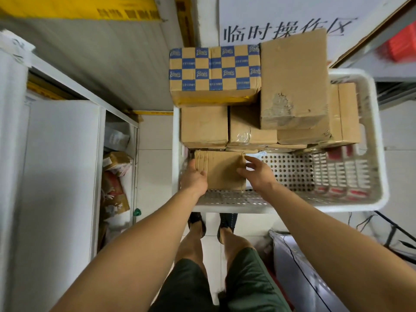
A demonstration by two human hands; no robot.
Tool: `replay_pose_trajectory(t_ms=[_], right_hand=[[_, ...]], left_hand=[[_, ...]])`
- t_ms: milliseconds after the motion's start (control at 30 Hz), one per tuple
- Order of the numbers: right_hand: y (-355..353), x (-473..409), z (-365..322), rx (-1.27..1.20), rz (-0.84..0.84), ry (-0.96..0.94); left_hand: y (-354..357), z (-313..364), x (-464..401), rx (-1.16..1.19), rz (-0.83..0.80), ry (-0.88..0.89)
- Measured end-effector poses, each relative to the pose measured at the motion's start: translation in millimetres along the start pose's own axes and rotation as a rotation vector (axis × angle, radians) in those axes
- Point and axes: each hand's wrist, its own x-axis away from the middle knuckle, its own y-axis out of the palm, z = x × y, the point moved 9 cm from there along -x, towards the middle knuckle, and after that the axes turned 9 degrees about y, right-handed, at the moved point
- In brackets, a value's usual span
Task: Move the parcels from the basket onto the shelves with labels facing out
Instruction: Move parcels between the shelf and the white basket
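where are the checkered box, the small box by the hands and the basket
checkered box (215, 68): head view, middle of its top face
small box (222, 171): head view, middle of its top, between the hands
basket (236, 208): head view, near rim

bare forearms, dk green shorts, dark shoes

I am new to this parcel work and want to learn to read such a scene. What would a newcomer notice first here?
First, the two bare arms reaching down into the white basket, with the left hand and right hand on either side of a small brown box near its front left corner. Next, the stack of cardboard parcels at the far end, above all the blue-checkered box and the tall plain box on top.
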Motion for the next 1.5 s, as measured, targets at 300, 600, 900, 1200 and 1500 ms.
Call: replay_pose_trajectory(t_ms=[300, 600, 900, 1200, 1500], right_hand=[[-12, 136, -97, 0.441, 0.030, -0.371], [78, 314, -246, 0.830, 0.015, -0.882], [226, 502, -312, 0.929, -0.087, -1.296], [380, 677, -299, 0.946, -0.242, -1.642], [507, 793, -256, 1.022, -0.472, -1.854]], left_hand=[[-100, 71, 103, 0.039, 0.125, 0.258], [-280, 68, 233, -0.017, 0.528, 0.351], [-445, -5, 404, -0.203, 0.971, 0.329], [-534, -117, 576, -0.233, 1.332, 0.220], [-561, -235, 691, -0.220, 1.518, -0.114]])
